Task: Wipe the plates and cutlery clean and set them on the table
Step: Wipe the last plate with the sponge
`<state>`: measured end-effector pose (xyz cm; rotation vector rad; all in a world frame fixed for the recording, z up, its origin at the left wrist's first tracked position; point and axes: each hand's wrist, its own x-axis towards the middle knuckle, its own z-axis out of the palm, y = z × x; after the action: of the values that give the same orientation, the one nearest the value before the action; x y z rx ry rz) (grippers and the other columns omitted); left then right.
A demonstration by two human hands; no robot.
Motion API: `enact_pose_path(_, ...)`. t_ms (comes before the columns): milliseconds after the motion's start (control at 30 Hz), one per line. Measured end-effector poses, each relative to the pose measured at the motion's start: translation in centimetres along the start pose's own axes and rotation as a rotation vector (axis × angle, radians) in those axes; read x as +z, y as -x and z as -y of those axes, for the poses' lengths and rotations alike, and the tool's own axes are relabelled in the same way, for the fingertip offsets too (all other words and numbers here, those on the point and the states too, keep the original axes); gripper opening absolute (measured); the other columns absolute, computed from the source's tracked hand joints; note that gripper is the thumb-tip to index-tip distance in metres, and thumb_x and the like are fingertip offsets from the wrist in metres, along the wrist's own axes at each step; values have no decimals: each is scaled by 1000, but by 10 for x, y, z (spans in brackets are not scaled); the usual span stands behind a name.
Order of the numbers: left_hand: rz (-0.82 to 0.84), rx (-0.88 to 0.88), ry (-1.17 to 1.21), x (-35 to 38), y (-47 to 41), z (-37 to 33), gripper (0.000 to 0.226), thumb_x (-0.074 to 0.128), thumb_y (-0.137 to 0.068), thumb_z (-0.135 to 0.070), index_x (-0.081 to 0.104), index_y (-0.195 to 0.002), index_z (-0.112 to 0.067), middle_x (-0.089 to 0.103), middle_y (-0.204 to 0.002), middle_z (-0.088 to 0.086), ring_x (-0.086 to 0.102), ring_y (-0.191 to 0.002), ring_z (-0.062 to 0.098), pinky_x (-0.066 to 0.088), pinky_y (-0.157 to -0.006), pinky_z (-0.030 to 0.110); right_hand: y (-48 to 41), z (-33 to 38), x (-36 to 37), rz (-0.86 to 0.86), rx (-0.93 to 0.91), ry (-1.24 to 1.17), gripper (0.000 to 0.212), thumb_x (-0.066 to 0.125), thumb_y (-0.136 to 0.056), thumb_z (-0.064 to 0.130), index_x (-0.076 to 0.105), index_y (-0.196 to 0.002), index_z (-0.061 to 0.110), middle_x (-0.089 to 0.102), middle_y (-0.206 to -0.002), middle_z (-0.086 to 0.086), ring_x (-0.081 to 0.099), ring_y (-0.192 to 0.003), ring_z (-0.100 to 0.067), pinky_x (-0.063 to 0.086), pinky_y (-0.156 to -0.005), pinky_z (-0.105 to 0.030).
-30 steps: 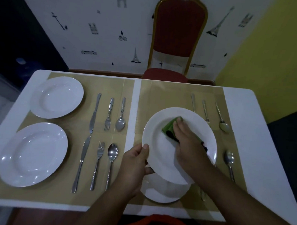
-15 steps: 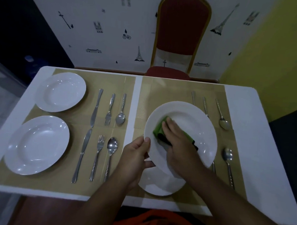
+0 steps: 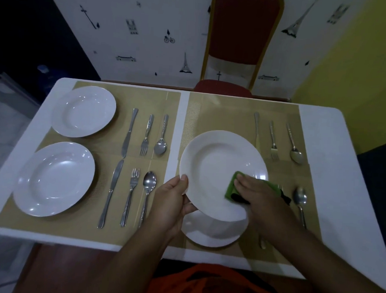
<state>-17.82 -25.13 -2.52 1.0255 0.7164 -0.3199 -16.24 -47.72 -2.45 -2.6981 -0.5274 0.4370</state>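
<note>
My left hand (image 3: 170,203) grips the left rim of a white plate (image 3: 217,165), thumb on top, holding it tilted above the right placemat. My right hand (image 3: 261,201) presses a green cloth (image 3: 232,188) with a dark edge flat against the plate's lower right part. A second white plate (image 3: 212,233) lies on the mat under the held one, partly hidden. On the left mat lie two white plates, a smaller far one (image 3: 84,111) and a larger near one (image 3: 54,179), beside two rows of knife, fork and spoon (image 3: 131,165).
On the right mat a knife, fork and spoon (image 3: 274,136) lie at the back and another spoon (image 3: 300,202) near my right wrist. The white table (image 3: 332,174) has bare surface at the right end. A red chair (image 3: 238,44) stands behind the table.
My right hand slid the green cloth from the plate's upper left part, across its middle, to its lower right part. My left hand keeps its hold on the rim.
</note>
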Motion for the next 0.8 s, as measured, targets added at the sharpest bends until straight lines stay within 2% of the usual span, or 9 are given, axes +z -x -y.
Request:
enact_pose_path(67,-1,-1,-8,1,0,-1,24,51,-104,-22,70,-110,-9,77,-102,14,75,-87,28,62,-65,39,3,14,8,-8,23,-37,65,51,-86,0,29,-145,16,21,-155,3,16,-144,-11,8,-119,-27)
enact_pose_path(133,4,-12,-3,2,1,-2,25,50,-104,-22,68,-114,-8,77,-104,15,75,-89,29,62,-66,39,5,36,17,-14,-27,-168,66,50,-84,-5,32,-143,16,25,-153,5,19,-142,-7,6,-116,-17)
enact_pose_path(233,40,-41,-15,2,3,0,29,50,-104,-24,66,-120,-6,75,-107,19,73,-96,34,62,-68,40,-1,60,23,-10,-97,-317,59,48,-89,2,33,-144,18,26,-152,8,19,-141,-2,2,-110,-7)
enact_pose_path(367,86,-78,-16,3,7,5,30,49,-104,-23,68,-119,-5,74,-109,22,72,-96,36,62,-69,42,-40,57,14,-49,-219,-247,63,42,-86,5,28,-146,16,22,-156,3,13,-144,-7,11,-119,-27)
enact_pose_path(433,90,-82,-5,2,9,5,29,48,-105,-21,67,-120,-6,74,-110,20,72,-98,36,62,-69,42,-63,48,8,-75,-165,-149,73,45,-82,-2,20,-149,17,14,-158,2,6,-145,-10,11,-120,-34)
enact_pose_path(567,73,-20,-58,4,11,8,26,49,-104,-18,73,-113,-15,76,-108,12,74,-97,30,61,-67,40,-81,24,-8,-223,68,-128,77,38,-84,-9,9,-150,18,2,-159,2,-4,-145,-11,-2,-115,-27)
enact_pose_path(667,93,23,-107,10,14,13,32,48,-105,-21,79,-101,-26,77,-105,10,74,-97,28,61,-71,43,-75,26,-11,-311,191,-237,76,35,-83,-13,11,-149,14,0,-159,0,-4,-146,-13,-2,-115,-26)
enact_pose_path(733,102,45,-124,15,12,13,31,48,-105,-22,78,-104,-25,76,-106,12,73,-98,29,61,-73,44,-67,42,-8,-264,163,-421,71,35,-86,-14,15,-149,14,6,-159,1,3,-146,-11,3,-116,-24)
enact_pose_path(800,87,69,-99,17,7,7,28,48,-105,-22,75,-110,-15,75,-108,16,72,-100,32,60,-71,41,-55,59,-4,-163,9,-529,63,39,-91,-7,23,-147,15,17,-157,4,13,-144,-6,9,-118,-23)
